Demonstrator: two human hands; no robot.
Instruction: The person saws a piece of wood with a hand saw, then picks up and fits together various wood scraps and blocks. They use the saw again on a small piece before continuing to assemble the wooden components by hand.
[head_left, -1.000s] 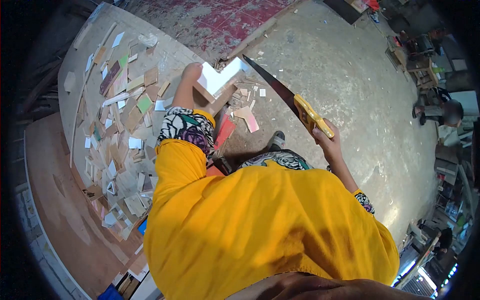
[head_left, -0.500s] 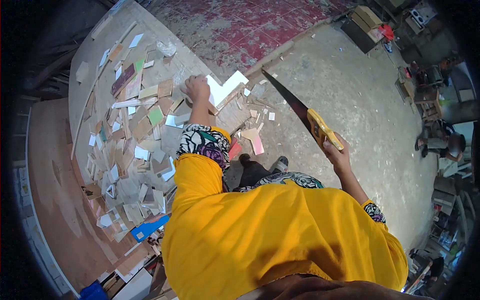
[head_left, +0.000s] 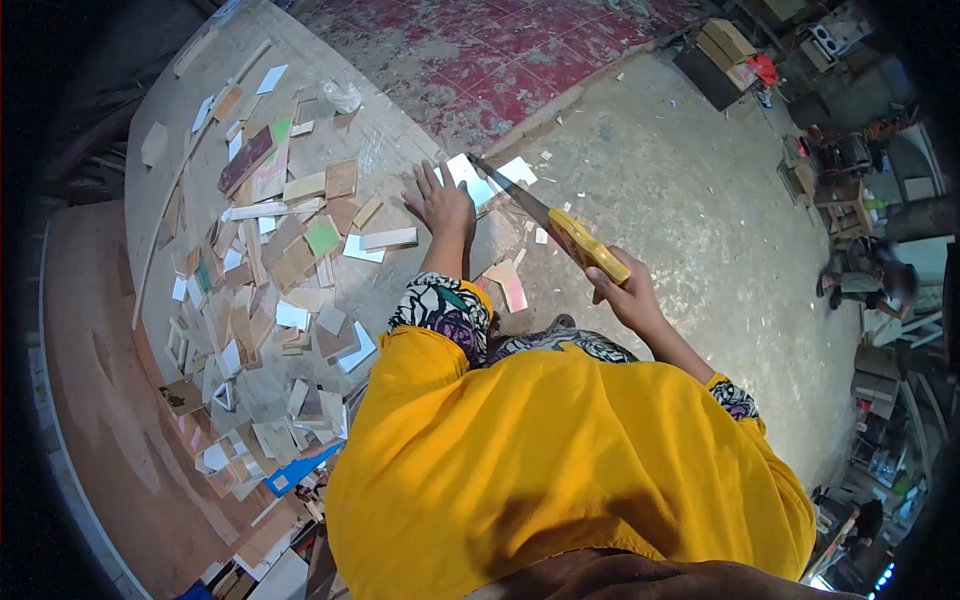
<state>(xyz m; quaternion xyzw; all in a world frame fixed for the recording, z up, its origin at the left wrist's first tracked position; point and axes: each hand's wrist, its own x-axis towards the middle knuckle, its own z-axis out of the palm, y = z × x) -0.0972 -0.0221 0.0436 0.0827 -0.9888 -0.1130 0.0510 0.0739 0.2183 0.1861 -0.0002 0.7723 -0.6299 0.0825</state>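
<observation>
- The left hand (head_left: 443,207) lay on the white-faced board (head_left: 460,171), grip open.
- The right hand's (head_left: 627,294) grip closed round the yellow-handled handsaw (head_left: 582,243), blade at the board.
- Wood offcuts (head_left: 341,179) littered the worktop (head_left: 388,128) left of the board.

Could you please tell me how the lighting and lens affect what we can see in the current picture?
Head view: fisheye distortion, edges falling into black; glare washes out detail on the white L-shaped board; soft shadows fold across the yellow cloth top; the co-worker at right is small, face blurred.
</observation>
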